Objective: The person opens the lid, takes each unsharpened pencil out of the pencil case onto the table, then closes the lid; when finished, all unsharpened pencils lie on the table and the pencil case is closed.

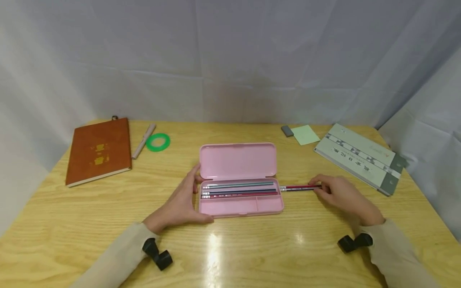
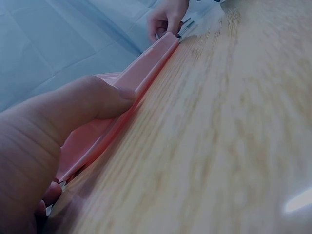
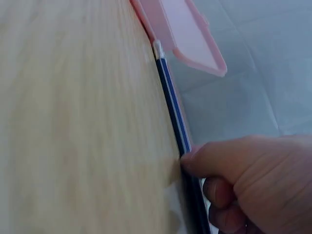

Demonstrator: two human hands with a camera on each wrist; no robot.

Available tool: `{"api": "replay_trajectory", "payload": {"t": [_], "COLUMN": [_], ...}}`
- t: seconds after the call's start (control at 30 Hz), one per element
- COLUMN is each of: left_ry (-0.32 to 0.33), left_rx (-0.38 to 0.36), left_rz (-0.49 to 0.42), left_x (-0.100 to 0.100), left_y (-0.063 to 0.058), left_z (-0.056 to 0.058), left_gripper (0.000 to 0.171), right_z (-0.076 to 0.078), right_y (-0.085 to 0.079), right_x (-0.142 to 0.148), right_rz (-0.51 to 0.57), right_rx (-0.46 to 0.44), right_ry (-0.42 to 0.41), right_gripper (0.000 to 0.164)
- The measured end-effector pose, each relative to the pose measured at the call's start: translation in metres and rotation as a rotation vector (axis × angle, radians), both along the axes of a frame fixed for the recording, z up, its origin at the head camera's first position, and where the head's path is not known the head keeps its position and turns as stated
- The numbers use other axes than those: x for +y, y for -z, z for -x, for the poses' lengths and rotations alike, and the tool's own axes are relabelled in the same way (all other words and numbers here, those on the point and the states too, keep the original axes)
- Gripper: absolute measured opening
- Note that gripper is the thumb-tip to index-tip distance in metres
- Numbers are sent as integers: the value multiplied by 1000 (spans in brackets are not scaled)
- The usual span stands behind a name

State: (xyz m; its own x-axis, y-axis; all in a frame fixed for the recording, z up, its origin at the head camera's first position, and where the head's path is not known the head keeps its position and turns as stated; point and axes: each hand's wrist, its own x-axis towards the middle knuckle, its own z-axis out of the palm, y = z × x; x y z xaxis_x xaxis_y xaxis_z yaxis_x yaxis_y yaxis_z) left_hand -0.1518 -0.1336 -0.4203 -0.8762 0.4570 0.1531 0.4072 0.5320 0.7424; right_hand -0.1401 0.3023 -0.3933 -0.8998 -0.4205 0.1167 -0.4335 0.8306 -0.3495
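A pink pencil case (image 1: 237, 161) lies with its lid raised in the middle of the table. Inside are several pencils (image 1: 240, 195) in the long compartment. My left hand (image 1: 181, 202) grips the case's left end, thumb along the front wall and fingers at the left side. To the right of the case, my right hand (image 1: 340, 194) pinches two pencils (image 1: 299, 187), one red and one dark blue. Their metal-banded ends point left, close against the case's right wall. In the right wrist view, the dark blue pencil (image 3: 173, 105) lies low by the tabletop.
On the left are a brown notebook (image 1: 101, 152), a light pen (image 1: 144, 141) and a green tape ring (image 1: 158, 142). At the back right lie a grey eraser (image 1: 287, 131), pale green sticky notes (image 1: 305, 135) and a grey-green notebook (image 1: 356, 156). A white curtain (image 1: 234, 60) stands behind.
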Motion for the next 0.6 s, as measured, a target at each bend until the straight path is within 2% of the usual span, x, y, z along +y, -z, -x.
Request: {"api": "replay_trajectory", "payload": {"t": [0.33,0.6], "left_ry": [-8,-2], "left_rx": [-11,4], "left_rz": [15,13], "left_x": [-2,-1], "left_y": [-3,2], "left_z": [1,-1], "left_gripper": [140,141], "right_z": [18,28], "right_y": [-7,-4], "right_x": [-37,-82], "right_rz": [24,76], "right_rx": [-54,-9], "right_ry": [-75,-189], "right_gripper": [21,17]}}
